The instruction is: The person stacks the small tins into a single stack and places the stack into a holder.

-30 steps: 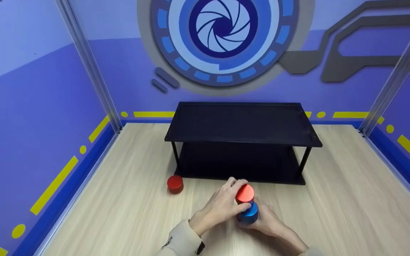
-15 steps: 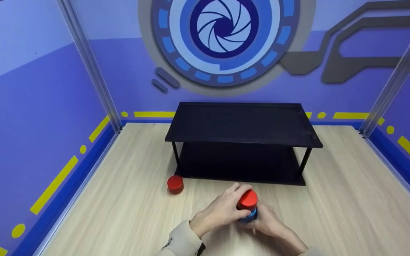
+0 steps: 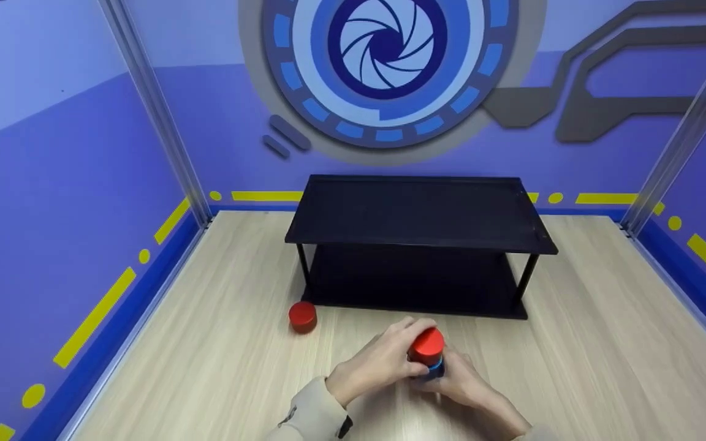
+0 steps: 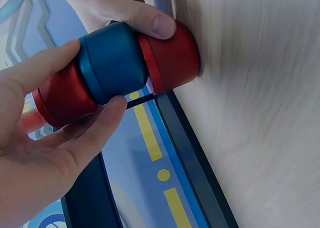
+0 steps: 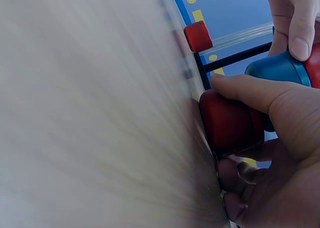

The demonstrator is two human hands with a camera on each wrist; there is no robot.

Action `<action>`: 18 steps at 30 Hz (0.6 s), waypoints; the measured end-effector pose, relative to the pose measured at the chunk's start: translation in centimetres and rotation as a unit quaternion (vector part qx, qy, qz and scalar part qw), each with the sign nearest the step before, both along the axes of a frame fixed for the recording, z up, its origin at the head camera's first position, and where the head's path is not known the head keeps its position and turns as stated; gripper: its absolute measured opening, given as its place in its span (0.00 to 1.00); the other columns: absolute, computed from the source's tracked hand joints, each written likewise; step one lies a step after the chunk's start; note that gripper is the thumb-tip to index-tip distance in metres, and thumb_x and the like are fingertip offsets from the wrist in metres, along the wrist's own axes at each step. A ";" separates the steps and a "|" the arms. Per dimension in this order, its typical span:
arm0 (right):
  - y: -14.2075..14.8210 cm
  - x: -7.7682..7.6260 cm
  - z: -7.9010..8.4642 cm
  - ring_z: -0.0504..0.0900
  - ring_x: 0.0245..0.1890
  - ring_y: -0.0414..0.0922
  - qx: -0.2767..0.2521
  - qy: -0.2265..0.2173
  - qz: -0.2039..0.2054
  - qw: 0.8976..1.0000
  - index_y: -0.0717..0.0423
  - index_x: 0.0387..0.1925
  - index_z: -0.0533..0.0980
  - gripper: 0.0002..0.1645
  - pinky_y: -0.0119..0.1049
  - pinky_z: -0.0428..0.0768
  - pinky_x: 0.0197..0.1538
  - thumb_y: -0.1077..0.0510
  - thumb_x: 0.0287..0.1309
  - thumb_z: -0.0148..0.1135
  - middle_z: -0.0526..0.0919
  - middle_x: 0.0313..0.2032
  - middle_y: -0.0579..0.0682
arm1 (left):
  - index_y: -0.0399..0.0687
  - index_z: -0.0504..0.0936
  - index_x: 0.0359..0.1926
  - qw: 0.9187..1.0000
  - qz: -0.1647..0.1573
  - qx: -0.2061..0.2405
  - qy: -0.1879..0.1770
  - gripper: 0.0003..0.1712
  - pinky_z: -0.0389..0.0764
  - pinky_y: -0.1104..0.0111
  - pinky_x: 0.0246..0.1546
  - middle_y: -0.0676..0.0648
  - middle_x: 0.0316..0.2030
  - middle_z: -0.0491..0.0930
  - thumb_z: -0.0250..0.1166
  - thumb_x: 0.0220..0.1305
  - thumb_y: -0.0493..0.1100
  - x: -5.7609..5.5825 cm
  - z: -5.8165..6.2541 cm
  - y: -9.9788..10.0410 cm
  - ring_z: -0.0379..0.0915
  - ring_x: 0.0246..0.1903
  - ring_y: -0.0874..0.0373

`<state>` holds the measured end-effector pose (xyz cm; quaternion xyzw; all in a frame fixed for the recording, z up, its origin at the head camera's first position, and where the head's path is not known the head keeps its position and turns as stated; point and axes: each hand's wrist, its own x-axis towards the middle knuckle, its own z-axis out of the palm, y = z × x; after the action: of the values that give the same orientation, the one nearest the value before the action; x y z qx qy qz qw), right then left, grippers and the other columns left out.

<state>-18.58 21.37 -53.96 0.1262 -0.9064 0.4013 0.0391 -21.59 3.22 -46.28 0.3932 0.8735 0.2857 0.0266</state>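
Note:
Small round metal tins, each with a seam near one end, stand in a stack between the hands: red top tin (image 3: 428, 343), blue middle tin (image 4: 115, 63), red bottom tin (image 4: 175, 58). My left hand (image 3: 374, 364) grips the top red tin, and its fingertips also reach onto the blue one. Low on the stack, my right hand (image 3: 463, 380) holds the bottom red tin, its thumb lying along the side. That bottom tin is at the table surface in the right wrist view. From the head view, the lower part of the stack is mostly hidden.
Another red tin (image 3: 303, 317) stands alone to the left, by the front left corner of a black two-tier shelf (image 3: 420, 211). The shelf sits behind the hands on the wooden table (image 3: 218, 343). Printed blue panels (image 3: 83, 202) enclose the sides and back.
The top red tin has shifted slightly right and towards the person with my left hand, and now covers the blue tin's top. My right hand has barely moved.

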 end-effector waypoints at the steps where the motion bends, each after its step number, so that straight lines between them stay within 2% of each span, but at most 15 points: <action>1: 0.0 0.0 0.0 0.80 0.50 0.48 -0.002 -0.001 -0.001 1.000 0.55 0.56 0.71 0.43 0.42 0.72 0.55 0.44 0.38 0.78 0.81 0.50 0.50 | 0.55 0.69 0.65 1.000 0.002 0.001 0.000 0.39 0.76 0.76 0.47 0.51 0.49 0.77 0.74 0.52 0.44 -0.1 0.0 0.1 0.73 0.45 0.67; 5: 0.1 0.0 -0.2 0.80 0.48 0.46 -0.008 0.000 -0.005 1.000 0.54 0.55 0.72 0.43 0.40 0.71 0.53 0.43 0.38 0.78 0.82 0.49 0.48 | 0.55 0.68 0.65 1.000 0.005 0.000 0.006 0.39 0.76 0.75 0.47 0.50 0.50 0.77 0.73 0.52 0.43 -0.3 -0.1 0.4 0.74 0.45 0.66; 10: 0.4 0.0 -0.5 0.80 0.49 0.42 -0.021 0.001 0.015 1.000 0.54 0.58 0.70 0.44 0.35 0.73 0.55 0.42 0.40 0.76 0.84 0.49 0.46 | 0.57 0.67 0.66 1.000 0.007 -0.004 0.006 0.39 0.77 0.74 0.48 0.50 0.53 0.76 0.72 0.53 0.42 -0.4 -0.2 0.5 0.75 0.47 0.64; 18: 1.2 0.0 -0.8 0.77 0.55 0.40 -0.066 0.006 0.054 0.996 0.59 0.62 0.66 0.45 0.29 0.70 0.60 0.46 0.46 0.74 0.81 0.54 0.52 | 0.60 0.65 0.67 1.000 0.006 -0.005 0.008 0.40 0.78 0.73 0.46 0.50 0.55 0.75 0.71 0.54 0.42 -0.5 -0.4 0.7 0.76 0.47 0.63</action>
<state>-18.61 22.61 -54.76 0.1749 -0.8696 0.4607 0.0310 -22.09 3.94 -46.66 0.3900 0.8776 0.2780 0.0202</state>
